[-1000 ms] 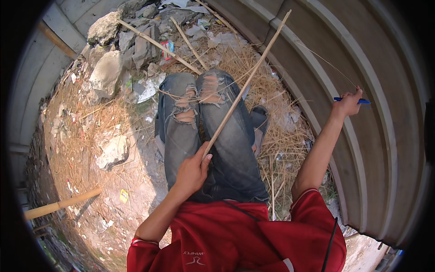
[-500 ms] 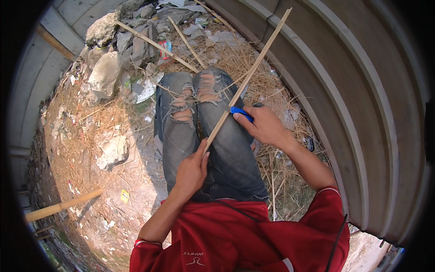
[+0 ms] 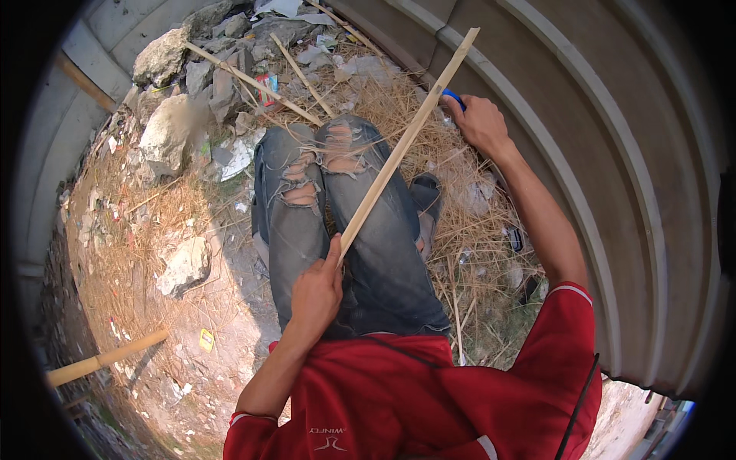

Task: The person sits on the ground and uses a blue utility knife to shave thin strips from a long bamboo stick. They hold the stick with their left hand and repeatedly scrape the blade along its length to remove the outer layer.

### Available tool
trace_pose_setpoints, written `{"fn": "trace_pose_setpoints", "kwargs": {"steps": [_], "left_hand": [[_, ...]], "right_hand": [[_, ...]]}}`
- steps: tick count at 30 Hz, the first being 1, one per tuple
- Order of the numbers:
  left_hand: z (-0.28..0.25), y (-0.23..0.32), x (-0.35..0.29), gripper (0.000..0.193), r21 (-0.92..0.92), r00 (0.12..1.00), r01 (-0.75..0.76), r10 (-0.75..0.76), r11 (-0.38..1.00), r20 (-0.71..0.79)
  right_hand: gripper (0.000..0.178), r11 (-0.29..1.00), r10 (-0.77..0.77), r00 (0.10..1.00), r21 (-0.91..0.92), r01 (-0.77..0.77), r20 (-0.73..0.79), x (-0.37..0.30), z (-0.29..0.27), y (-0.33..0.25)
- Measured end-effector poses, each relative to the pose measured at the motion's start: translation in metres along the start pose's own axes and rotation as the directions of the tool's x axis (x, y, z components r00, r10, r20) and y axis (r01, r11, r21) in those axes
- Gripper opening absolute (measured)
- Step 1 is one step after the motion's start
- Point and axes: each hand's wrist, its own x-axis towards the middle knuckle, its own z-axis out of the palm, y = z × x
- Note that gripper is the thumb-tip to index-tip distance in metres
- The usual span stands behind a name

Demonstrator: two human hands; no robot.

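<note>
A long pale bamboo strip (image 3: 392, 162) slants across my thighs, rising from lower left to upper right. My left hand (image 3: 317, 293) is closed round its near end, above my lap. Near the far end, my right hand (image 3: 483, 123) is closed on a small blue-handled tool (image 3: 454, 97). The tool's tip meets the right edge of the strip; its working part is too small to make out. My legs in torn grey jeans (image 3: 295, 238) are drawn up under the strip.
Two more bamboo strips (image 3: 257, 84) lean beyond my knees, near broken concrete chunks (image 3: 165, 134). Straw-like shavings (image 3: 383, 92) cover the ground. A bamboo pole (image 3: 107, 356) juts in at left. A corrugated metal wall (image 3: 590, 153) rises close on the right.
My right hand has slid up and away along the strip with the blue-handled tool, from beside my knee to near the far end. The strip's far end has dipped slightly; my left hand keeps its grip.
</note>
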Motion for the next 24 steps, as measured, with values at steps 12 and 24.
{"fn": "trace_pose_setpoints", "kwargs": {"steps": [12, 24], "left_hand": [[-0.007, -0.025, -0.052, 0.051, -0.193, 0.999, 0.012, -0.019, 0.981, -0.032], [0.011, 0.011, 0.012, 0.033, -0.682, 0.966, 0.256, -0.21, 0.685, 0.151]], "right_hand": [[0.076, 0.957, 0.289, 0.901, 0.116, -0.265, -0.324, 0.065, -0.031, 0.204], [0.043, 0.956, -0.178, 0.969, 0.203, 0.211, -0.17, -0.044, -0.01, 0.006]]}}
